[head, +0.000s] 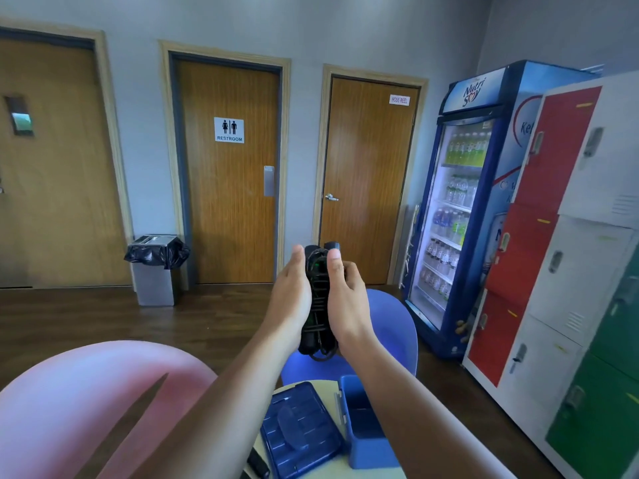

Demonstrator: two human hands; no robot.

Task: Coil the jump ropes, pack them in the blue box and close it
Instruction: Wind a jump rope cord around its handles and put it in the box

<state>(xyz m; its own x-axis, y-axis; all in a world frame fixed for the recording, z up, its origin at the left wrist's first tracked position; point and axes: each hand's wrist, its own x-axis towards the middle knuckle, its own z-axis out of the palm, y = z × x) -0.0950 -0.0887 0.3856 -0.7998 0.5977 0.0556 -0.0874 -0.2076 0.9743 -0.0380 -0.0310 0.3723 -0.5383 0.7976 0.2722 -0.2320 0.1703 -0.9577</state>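
Low by my forearms, the blue box (366, 423) stands open on the surface (332, 470), its lid (299, 433) flat beside it. Raised above its far edge, my left hand (292, 299) and right hand (345, 299) press together around a coiled black jump rope (318, 302) — handles upright.

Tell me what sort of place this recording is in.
Probably a shared lounge or corridor in a public building such as a gym, school or office. A door with a restroom sign, a stocked drinks fridge and a bank of coloured lockers line the walls.
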